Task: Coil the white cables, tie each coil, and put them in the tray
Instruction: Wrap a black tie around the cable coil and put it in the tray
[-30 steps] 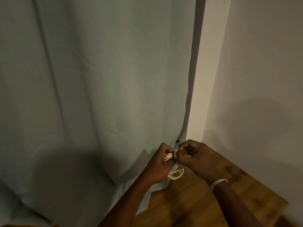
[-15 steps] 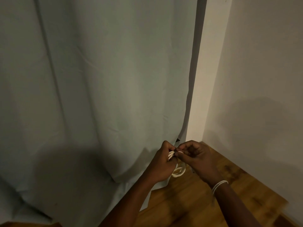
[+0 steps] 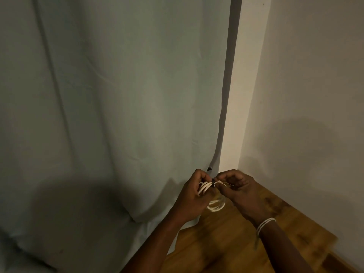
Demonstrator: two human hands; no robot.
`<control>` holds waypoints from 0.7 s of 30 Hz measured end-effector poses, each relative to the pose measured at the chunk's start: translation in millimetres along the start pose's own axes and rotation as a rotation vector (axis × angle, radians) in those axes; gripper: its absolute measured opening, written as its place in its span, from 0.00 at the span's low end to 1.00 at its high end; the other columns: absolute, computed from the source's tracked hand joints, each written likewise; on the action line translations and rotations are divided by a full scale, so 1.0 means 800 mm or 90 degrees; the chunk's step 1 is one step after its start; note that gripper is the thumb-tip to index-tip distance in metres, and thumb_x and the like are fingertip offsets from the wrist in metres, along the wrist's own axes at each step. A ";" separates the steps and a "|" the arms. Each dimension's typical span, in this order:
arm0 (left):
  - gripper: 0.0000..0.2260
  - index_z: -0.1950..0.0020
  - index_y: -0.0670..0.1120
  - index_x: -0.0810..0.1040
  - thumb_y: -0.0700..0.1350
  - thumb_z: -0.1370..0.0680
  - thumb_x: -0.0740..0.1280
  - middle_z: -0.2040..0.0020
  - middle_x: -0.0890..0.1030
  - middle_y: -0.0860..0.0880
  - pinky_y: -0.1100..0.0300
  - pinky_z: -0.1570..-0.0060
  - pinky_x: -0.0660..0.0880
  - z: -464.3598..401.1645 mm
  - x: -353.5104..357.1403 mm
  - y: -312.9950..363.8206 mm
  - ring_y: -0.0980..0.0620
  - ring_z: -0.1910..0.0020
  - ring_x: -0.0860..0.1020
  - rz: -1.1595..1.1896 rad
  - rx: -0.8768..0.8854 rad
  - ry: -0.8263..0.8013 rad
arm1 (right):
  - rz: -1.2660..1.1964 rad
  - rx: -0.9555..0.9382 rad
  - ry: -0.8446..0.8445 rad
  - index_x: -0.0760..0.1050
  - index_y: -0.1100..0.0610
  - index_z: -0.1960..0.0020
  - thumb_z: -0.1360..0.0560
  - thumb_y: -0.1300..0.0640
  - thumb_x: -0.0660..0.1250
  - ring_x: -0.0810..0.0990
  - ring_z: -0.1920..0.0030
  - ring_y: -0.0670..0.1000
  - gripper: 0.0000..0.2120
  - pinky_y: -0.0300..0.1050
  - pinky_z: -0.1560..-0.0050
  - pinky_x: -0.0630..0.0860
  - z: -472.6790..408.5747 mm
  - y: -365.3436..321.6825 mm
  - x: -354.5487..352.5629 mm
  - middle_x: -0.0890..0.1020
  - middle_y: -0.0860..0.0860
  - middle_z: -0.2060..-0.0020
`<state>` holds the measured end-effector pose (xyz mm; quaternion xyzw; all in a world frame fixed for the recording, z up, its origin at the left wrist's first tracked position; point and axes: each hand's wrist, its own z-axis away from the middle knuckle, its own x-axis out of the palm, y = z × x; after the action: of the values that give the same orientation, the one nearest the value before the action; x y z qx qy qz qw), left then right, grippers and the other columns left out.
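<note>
A coiled white cable (image 3: 214, 206) hangs between my two hands above the wooden surface. My left hand (image 3: 194, 196) grips the top of the coil, where the strands (image 3: 204, 187) bunch together. A small dark tie (image 3: 213, 183) sits around the bundle at that spot. My right hand (image 3: 241, 192) pinches the thin end at the tie, fingers closed. The coil's lower loop shows below my hands; the rest is hidden by my fingers. No tray is in view.
A pale grey-green curtain (image 3: 118, 95) hangs to the left and reaches the wooden tabletop (image 3: 246, 243). White walls (image 3: 305, 95) meet in a corner right behind my hands. A white band (image 3: 265, 223) circles my right wrist.
Both hands stayed close together on the coil. The right hand's fingers shifted at the tie, and a thin end now sticks out to the right.
</note>
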<state>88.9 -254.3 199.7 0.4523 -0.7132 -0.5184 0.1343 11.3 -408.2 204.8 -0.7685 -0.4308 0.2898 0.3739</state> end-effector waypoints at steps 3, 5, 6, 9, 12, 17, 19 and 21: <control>0.07 0.48 0.50 0.75 0.45 0.24 0.70 0.55 0.81 0.51 0.61 0.57 0.80 0.002 0.000 -0.002 0.51 0.57 0.82 0.004 0.019 0.029 | 0.021 -0.001 0.019 0.83 0.61 0.52 0.29 0.71 0.73 0.86 0.56 0.56 0.08 0.50 0.52 0.85 0.002 0.003 -0.003 0.87 0.54 0.57; 0.06 0.48 0.49 0.77 0.44 0.24 0.70 0.56 0.83 0.51 0.60 0.55 0.81 0.003 0.001 -0.004 0.52 0.56 0.82 0.000 0.040 0.045 | 0.021 -0.003 0.028 0.83 0.63 0.51 0.29 0.71 0.73 0.86 0.56 0.56 0.08 0.53 0.51 0.84 0.004 0.005 -0.004 0.87 0.56 0.57; 0.06 0.48 0.48 0.77 0.44 0.23 0.70 0.56 0.83 0.52 0.59 0.54 0.81 0.004 0.003 -0.004 0.53 0.56 0.82 0.001 0.050 0.049 | 0.025 -0.004 0.033 0.83 0.63 0.51 0.28 0.70 0.73 0.86 0.55 0.56 0.08 0.54 0.50 0.84 0.005 0.005 -0.004 0.87 0.56 0.57; 0.05 0.47 0.47 0.77 0.44 0.22 0.67 0.56 0.83 0.53 0.62 0.54 0.80 0.004 0.008 -0.005 0.55 0.56 0.82 -0.010 0.067 0.062 | 0.047 -0.016 0.027 0.83 0.61 0.49 0.28 0.66 0.74 0.85 0.53 0.56 0.08 0.56 0.48 0.83 0.012 0.001 -0.005 0.86 0.55 0.55; 0.03 0.48 0.49 0.75 0.45 0.20 0.65 0.56 0.81 0.56 0.66 0.56 0.79 0.004 0.013 -0.007 0.58 0.56 0.81 -0.041 0.101 0.071 | 0.073 -0.023 0.025 0.82 0.59 0.46 0.30 0.57 0.75 0.85 0.50 0.56 0.13 0.55 0.46 0.83 0.018 -0.005 -0.005 0.86 0.53 0.53; 0.02 0.50 0.55 0.72 0.48 0.18 0.60 0.58 0.80 0.58 0.70 0.58 0.77 0.007 0.022 -0.007 0.60 0.56 0.80 -0.039 0.114 0.049 | 0.212 -0.049 0.011 0.82 0.54 0.41 0.26 0.58 0.73 0.84 0.46 0.49 0.13 0.52 0.45 0.83 0.025 -0.010 -0.010 0.85 0.49 0.48; 0.04 0.49 0.53 0.71 0.51 0.18 0.58 0.57 0.80 0.54 0.70 0.58 0.76 0.008 0.027 -0.009 0.60 0.56 0.80 -0.034 0.113 0.034 | 0.244 -0.050 0.018 0.83 0.49 0.43 0.26 0.54 0.72 0.85 0.48 0.47 0.12 0.49 0.47 0.83 0.031 -0.020 -0.010 0.86 0.44 0.50; 0.07 0.48 0.53 0.71 0.54 0.19 0.56 0.57 0.79 0.53 0.70 0.60 0.75 0.009 0.036 -0.011 0.60 0.57 0.79 -0.019 0.097 0.024 | 0.272 -0.043 0.021 0.81 0.45 0.43 0.26 0.52 0.71 0.84 0.48 0.44 0.12 0.41 0.47 0.82 0.037 -0.030 -0.009 0.85 0.39 0.50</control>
<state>72.8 -273.2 181.2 0.4813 -0.7410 -0.4563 0.1053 -25.4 -396.4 208.6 -0.8590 -0.2617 0.3354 0.2849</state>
